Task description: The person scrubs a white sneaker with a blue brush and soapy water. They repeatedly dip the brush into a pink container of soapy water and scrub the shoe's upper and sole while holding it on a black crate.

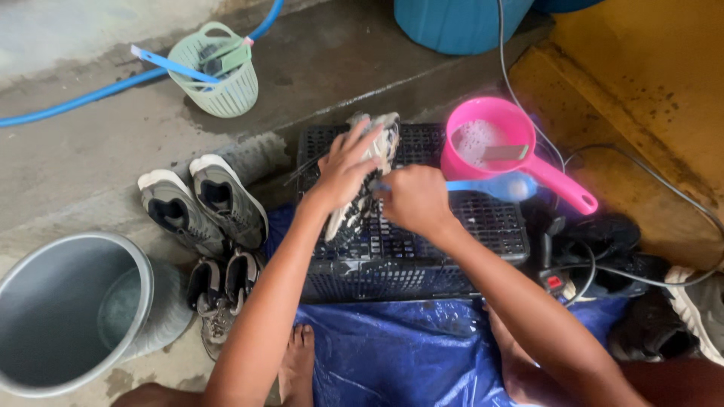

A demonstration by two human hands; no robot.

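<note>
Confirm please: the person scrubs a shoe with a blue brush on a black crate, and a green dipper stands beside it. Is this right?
Not quite. The dipper is pink, not green, as the head view shows. The rest holds: left hand steadies the shoe, right hand holds the blue brush, on the black crate.

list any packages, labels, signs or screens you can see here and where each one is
None in view: no package, label, sign or screen shows.
The left hand holds a soapy shoe on a black plastic crate; the right hand works a blue-handled brush against it.
A pink dipper stands at the crate's right, plain and unmarked.
</note>
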